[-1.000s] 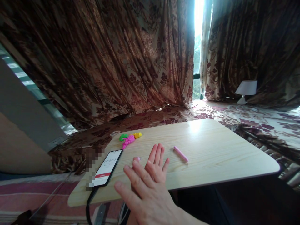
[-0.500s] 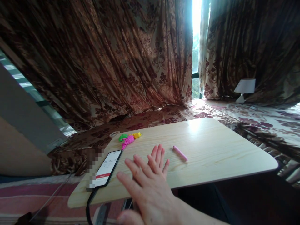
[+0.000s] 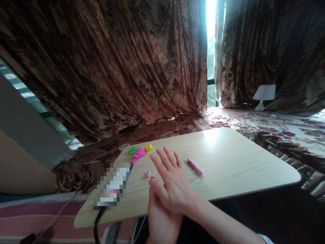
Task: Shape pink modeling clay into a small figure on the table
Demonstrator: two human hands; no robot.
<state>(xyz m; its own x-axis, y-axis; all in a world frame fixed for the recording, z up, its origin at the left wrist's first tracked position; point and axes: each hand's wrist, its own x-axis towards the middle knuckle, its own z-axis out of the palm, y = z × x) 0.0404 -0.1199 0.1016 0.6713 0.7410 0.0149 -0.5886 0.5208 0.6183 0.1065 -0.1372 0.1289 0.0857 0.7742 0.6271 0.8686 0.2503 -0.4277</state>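
My right hand (image 3: 175,184) lies across my left hand (image 3: 164,218), palm down, its fingers stretched out flat towards the far side of the table. My left hand is underneath, its fingers hidden by the right one. Whether anything sits between the two palms cannot be seen. Just left of the hands, a small pink ball (image 3: 148,174) rests on the table. To their right lies a pink stick-shaped piece (image 3: 195,166), apart from both hands.
Green (image 3: 132,150), magenta (image 3: 138,154) and yellow (image 3: 148,147) pieces are bunched near the light wooden table's (image 3: 241,162) far left corner. A blurred-out phone (image 3: 114,186) with a black strap lies at the left edge. A white lamp (image 3: 264,93) stands far right, before curtains (image 3: 142,67).
My right hand has shifted back and right over my left hand, whose fingers were visible behind it before. The small pink ball now shows on the table.
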